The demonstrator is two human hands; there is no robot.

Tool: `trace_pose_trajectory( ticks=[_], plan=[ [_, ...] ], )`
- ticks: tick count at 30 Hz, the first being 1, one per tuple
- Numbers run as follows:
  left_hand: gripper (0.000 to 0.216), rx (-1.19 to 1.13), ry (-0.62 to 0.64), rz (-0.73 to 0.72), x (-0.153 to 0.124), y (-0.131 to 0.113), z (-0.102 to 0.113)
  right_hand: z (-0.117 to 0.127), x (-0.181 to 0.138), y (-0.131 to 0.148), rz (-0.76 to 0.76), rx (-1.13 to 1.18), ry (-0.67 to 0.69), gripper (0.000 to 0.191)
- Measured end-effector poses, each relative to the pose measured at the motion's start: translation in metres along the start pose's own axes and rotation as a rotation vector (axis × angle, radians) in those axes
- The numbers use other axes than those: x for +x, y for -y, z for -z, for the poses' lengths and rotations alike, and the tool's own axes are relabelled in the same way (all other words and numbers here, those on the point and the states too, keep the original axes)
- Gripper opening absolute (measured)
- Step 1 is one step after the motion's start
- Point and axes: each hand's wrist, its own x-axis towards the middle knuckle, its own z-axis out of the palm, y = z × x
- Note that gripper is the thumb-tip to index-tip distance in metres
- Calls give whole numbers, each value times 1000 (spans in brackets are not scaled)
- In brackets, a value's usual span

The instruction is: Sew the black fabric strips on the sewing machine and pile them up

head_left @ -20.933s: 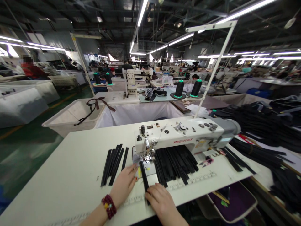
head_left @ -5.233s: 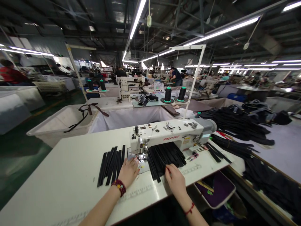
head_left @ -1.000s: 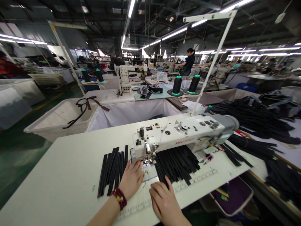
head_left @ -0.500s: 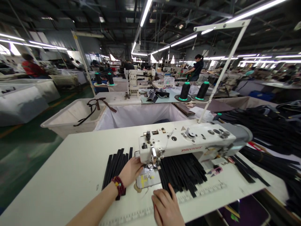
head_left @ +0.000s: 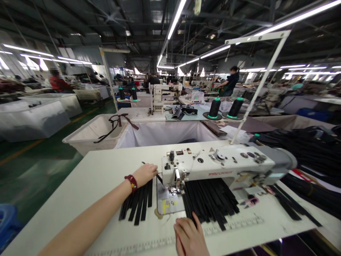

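The step in hand looks like laying a black strip aside, just left of the sewing machine. The left hand appears to pinch it, above the left pile. The next move seems to call for loosening those fingers and lining the strip up. The right hand curls in front of the machine, near the right pile; whether it grips anything cannot be told. Blurred red lettering on the machine's arm seems to read "PRECIOUS".

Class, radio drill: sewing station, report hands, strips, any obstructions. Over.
Left hand holds a black strip beside the sewing machine. Right hand, grip unclear, near the strip pile under the machine. Possible obstruction: pink-handled snips right of that pile.
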Motion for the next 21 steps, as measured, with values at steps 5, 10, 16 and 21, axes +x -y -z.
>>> trace_pose_trajectory(
  ticks=[5, 10, 16, 21],
  plan=[
    [31, -154, 18, 121, -68, -19, 38, 16, 3, 5, 60, -52, 103, 29],
    [43, -1022, 85, 424, -107, -106, 1, 17, 10, 32, 303, -41, -33, 36],
    [53, -1033, -8, 561, -93, -141, -54, 26, 16, 38, 260, 115, 133, 28],
    [39, -417, -74, 303, -94, -119, -57, 35, 5, 7, 172, 75, 83, 27]
  ],
)
